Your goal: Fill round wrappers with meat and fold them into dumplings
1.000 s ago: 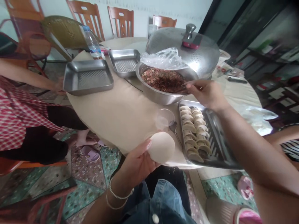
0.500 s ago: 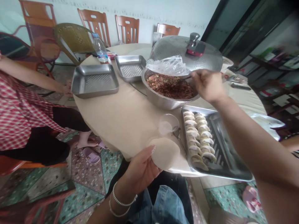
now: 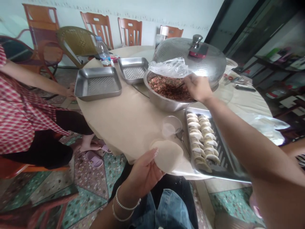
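My left hand (image 3: 147, 173) pinches a round, pale dumpling wrapper (image 3: 168, 156) by its edge, near the front of the table. Over the steel bowl (image 3: 164, 102) reaches my right hand (image 3: 197, 86), its fingers closed around a thin utensil (image 3: 182, 85) whose lower end is hidden in the minced filling (image 3: 164, 86). A crumpled clear plastic sheet (image 3: 169, 67) lies over the bowl's far rim. Beneath my right forearm, a metal tray (image 3: 228, 152) holds two rows of folded dumplings (image 3: 196, 135). Between the wrapper and the bowl stands a small clear cup (image 3: 172, 125).
A spoon (image 3: 182, 137) lies beside the dumpling tray. Two metal trays stand at the left, one large (image 3: 97, 92) and one smaller (image 3: 133, 68). Behind the bowl is a big domed lid (image 3: 176, 47). A person in a checked shirt (image 3: 21, 101) sits at left, hand at the large tray.
My right hand has moved left and slightly down over the bowl, bringing the utensil deeper into the filling. My left hand and the wrapper have stayed nearly still.
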Tool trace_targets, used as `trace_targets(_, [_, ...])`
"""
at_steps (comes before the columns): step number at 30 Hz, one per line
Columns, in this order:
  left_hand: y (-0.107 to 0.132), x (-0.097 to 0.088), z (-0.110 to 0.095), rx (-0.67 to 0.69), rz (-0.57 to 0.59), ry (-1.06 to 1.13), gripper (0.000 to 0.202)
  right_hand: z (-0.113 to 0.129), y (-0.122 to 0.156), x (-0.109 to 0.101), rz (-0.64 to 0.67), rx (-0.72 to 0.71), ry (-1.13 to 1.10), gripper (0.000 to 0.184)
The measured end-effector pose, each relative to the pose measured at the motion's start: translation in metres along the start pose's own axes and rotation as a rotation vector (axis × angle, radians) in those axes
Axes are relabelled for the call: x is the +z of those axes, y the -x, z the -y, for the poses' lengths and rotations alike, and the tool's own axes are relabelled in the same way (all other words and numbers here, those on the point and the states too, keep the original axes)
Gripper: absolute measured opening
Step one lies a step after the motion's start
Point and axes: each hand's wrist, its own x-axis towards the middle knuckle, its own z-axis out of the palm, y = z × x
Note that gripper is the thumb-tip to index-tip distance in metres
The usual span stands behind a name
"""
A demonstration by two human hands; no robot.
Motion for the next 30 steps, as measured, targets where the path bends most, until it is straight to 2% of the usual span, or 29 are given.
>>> trace_targets(5, [0.003,-0.001,0.001,0.016,-0.018,0.016,0.031,0.007,0.0,0.001,0.027,0.07,-0.09,0.025])
trace_targets(14, [0.003,-0.001,0.0,0.042,-0.001,0.058,0.032,0.001,-0.002,-0.008,0.037,0.319,-0.432,0.023])
trace_targets(19, [0.004,-0.004,-0.006,0.084,0.045,0.082,0.034,-0.002,-0.002,-0.01,-0.058,0.403,-0.653,0.02])
trace_targets(23, [0.003,-0.002,-0.013,0.161,0.085,0.059,0.035,-0.004,0.0,-0.02,-0.169,0.45,-0.802,0.023])
trace_targets(27, [0.0,0.009,-0.02,0.218,0.094,0.035,0.04,0.0,0.018,-0.04,-0.208,0.449,-0.919,0.027])
trace_targets(30, [-0.002,0.016,-0.026,0.214,0.103,0.012,0.04,0.01,0.052,-0.058,-0.176,0.436,-0.978,0.029])
